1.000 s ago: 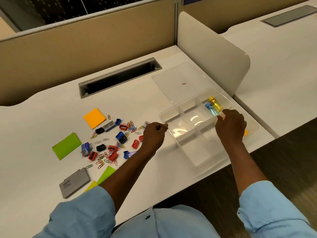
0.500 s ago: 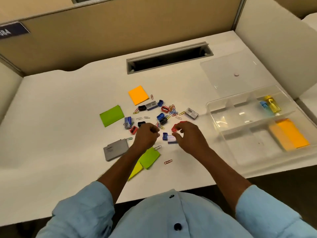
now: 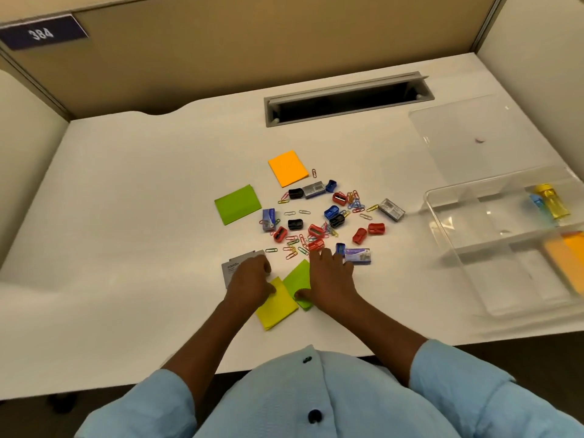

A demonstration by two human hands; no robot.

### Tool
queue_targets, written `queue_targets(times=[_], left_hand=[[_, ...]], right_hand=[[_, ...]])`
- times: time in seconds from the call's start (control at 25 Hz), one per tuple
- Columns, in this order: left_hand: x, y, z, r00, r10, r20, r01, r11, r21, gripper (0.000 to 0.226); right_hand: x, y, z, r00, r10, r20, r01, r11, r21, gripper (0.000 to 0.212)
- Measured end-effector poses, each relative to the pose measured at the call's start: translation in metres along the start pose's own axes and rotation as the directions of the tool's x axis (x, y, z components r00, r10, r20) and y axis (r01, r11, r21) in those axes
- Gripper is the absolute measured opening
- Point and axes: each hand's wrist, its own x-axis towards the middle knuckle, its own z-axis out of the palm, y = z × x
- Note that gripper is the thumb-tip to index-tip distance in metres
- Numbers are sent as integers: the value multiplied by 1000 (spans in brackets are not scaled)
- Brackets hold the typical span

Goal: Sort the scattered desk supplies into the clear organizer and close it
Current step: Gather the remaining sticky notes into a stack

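The clear organizer (image 3: 442,235) stands open at the right, holding an orange pad (image 3: 565,257) and small yellow and blue items (image 3: 553,200). Its clear lid (image 3: 467,137) lies flat behind it. Mid-desk lies a scatter of coloured paper clips (image 3: 354,197), red, blue and black sharpeners (image 3: 376,228) and small staple boxes (image 3: 392,210). My right hand (image 3: 328,279) lies spread on a green sticky pad (image 3: 297,276), thumb at its near edge. My left hand (image 3: 249,282) is curled over a grey box (image 3: 234,267), thumb touching a yellow-green pad (image 3: 278,308).
An orange sticky pad (image 3: 287,168) and another green pad (image 3: 237,204) lie at the far side of the scatter. A grey cable slot (image 3: 347,101) is set into the desk's back. Partition walls close the back and both sides. The organizer sits close to the desk's front edge.
My right hand came from the organizer to the scatter, then both hands dropped nearer to me onto the green and yellow-green pads. The view swung left.
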Motion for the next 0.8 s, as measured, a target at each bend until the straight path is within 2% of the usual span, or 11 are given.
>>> queue_targets(times=[0.12,0.28,0.4,0.48,0.56,0.64,0.8], left_hand=[[-1,-7,0,1000,8,9,-7,999,-41,43],[-12,-14,9,997,18,77,-23,998,62,71],[-18,-14,23,997,62,40,-68,987,146,73],[-18,-14,26,999,46,27,-49,991,127,74],[-16,-14,27,999,26,37,-28,996,80,76],[-14,-14,25,999,18,38,-21,997,76,77],[-12,-11,21,1000,-19,1,19,994,107,70]], right_hand=[[2,-4,5,1000,13,-20,-14,998,-54,94],[5,-4,6,996,74,-46,-73,996,42,95],[8,-2,3,989,145,-17,-143,985,92,100],[10,0,2,985,174,13,-175,980,96,98],[10,0,0,983,184,23,-185,977,105,90],[11,-1,-1,983,180,-21,-176,974,141,73],[13,-1,-12,976,196,-94,-154,929,337,32]])
